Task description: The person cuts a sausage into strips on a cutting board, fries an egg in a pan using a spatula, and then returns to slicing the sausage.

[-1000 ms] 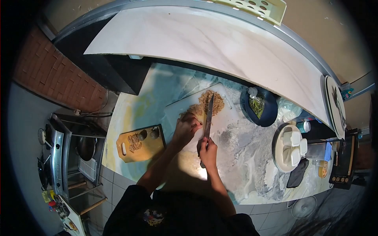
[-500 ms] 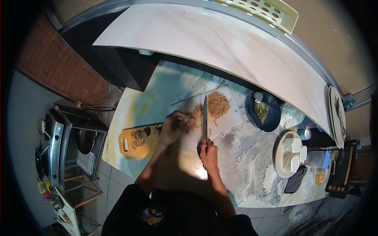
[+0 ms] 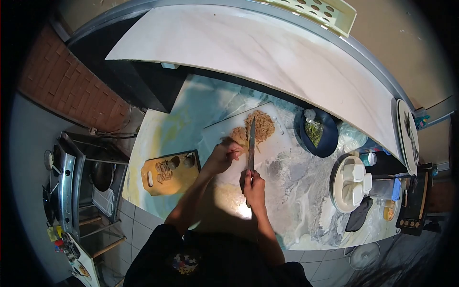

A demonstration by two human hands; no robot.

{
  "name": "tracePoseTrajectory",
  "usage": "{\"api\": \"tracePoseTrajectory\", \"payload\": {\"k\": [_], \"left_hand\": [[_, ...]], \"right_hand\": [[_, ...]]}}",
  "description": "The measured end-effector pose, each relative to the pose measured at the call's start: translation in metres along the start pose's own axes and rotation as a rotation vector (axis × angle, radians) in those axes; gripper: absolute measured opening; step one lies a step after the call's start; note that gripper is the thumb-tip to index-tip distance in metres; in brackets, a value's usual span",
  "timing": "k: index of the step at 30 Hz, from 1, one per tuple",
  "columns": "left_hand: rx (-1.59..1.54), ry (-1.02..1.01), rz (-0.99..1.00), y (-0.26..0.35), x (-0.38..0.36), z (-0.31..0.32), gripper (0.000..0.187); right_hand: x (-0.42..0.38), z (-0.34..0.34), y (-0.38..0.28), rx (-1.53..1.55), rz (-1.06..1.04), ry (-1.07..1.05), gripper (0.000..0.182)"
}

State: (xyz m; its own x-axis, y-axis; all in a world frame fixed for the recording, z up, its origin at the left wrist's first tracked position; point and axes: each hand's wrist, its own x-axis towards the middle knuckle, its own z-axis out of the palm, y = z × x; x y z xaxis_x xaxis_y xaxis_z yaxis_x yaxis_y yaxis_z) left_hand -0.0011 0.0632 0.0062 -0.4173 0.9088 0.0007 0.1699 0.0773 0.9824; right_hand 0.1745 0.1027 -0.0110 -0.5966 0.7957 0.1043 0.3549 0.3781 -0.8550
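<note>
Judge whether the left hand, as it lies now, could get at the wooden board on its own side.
Probably yes: the left hand rests on the white cutting board, and the wooden board lies just beside it with only bare counter between.

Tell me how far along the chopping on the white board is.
Done: a pile of cut brown strips lies on the white cutting board, on the far side of the knife. In hand: the right hand holds the knife by its handle, blade on the board, while the left hand steadies a smaller uncut brown piece. Left: that piece, and perhaps the bits on the wooden board.
</note>
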Motion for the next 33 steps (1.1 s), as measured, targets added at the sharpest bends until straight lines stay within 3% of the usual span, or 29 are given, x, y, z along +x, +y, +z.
{"api": "tracePoseTrajectory", "payload": {"k": [6,10,12,13,15,18,23,25,27,31,33], "left_hand": [[-0.004,-0.020,-0.102,0.004,-0.003,0.001,0.011],[0.022,0.076,-0.018,0.019,-0.014,-0.013,0.011],[-0.278,0.211,-0.123,0.020,-0.030,-0.024,0.014],[-0.277,0.213,-0.125,0.022,-0.034,-0.030,0.014],[-0.142,0.354,-0.042,0.026,-0.041,-0.040,0.015],[-0.069,0.412,-0.027,0.024,-0.050,-0.052,0.014],[-0.141,0.446,0.028,0.011,-0.065,-0.051,0.012],[-0.173,0.438,0.037,0.012,-0.068,-0.048,0.011],[-0.113,0.435,-0.094,0.011,-0.071,-0.045,0.012],[-0.096,0.398,-0.135,0.014,-0.067,-0.035,0.013],[0.074,0.387,-0.251,0.021,-0.060,-0.032,0.010]], "right_hand": [[-0.002,0.000,0.004,0.030,0.024,-0.010,0.032],[-0.002,-0.006,-0.010,0.003,0.047,-0.068,0.030],[-0.001,-0.007,-0.016,-0.025,0.048,-0.100,0.028],[-0.001,-0.006,-0.017,-0.056,-0.014,-0.140,0.026],[-0.002,-0.005,-0.023,-0.098,-0.059,-0.244,0.020],[-0.003,0.000,-0.028,-0.138,-0.143,-0.340,0.019],[-0.005,0.010,-0.028,-0.205,-0.162,-0.384,0.021],[0.000,0.011,-0.031,-0.238,-0.079,-0.397,0.024],[0.005,0.011,-0.033,-0.304,-0.065,-0.366,0.025],[0.011,0.014,-0.025,-0.376,-0.073,-0.300,0.030],[0.011,0.015,-0.025,-0.373,-0.081,-0.290,0.030]]}}
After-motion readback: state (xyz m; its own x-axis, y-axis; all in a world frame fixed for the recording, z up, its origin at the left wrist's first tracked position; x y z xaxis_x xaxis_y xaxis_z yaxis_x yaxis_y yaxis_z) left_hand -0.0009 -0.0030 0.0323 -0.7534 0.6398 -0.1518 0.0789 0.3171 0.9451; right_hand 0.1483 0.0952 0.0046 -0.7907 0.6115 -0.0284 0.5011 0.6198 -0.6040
